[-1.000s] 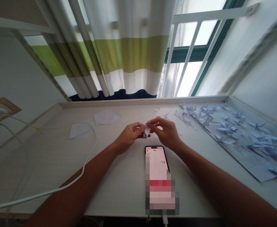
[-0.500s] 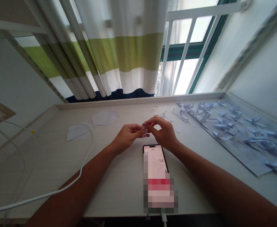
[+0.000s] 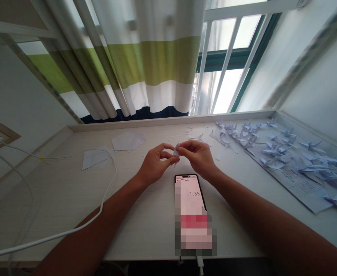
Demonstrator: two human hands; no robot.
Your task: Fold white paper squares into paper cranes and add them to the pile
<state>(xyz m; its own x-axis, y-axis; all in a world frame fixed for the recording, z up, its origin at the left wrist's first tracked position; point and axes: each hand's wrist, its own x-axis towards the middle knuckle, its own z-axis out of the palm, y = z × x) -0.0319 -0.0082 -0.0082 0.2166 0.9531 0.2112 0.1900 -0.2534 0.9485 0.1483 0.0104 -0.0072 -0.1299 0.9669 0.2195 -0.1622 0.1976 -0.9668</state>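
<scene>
A small folded piece of white paper (image 3: 176,150) is held up between both hands, above the desk just beyond the phone. My left hand (image 3: 156,163) pinches its lower left side between thumb and fingers. From the right, my right hand (image 3: 198,155) grips its upper edge with thumb and forefinger. The fingertips cover part of the paper, so its full shape is hidden. Under the hands lies a phone (image 3: 191,199), face up, with a partly blurred pink and white screen.
Several folded paper cranes (image 3: 277,147) crowd the right side, some on a printed sheet (image 3: 306,195). Loose paper sheets (image 3: 128,142) and another paper stack (image 3: 95,158) lie at left. Paper scraps (image 3: 198,137) lie beyond the hands. A white cable (image 3: 103,199) crosses over my left forearm.
The folded paper has turned and now stands more upright between the fingers. My right fingers have drawn in closer around its upper edge. The digits on the phone went from 54 to 55.
</scene>
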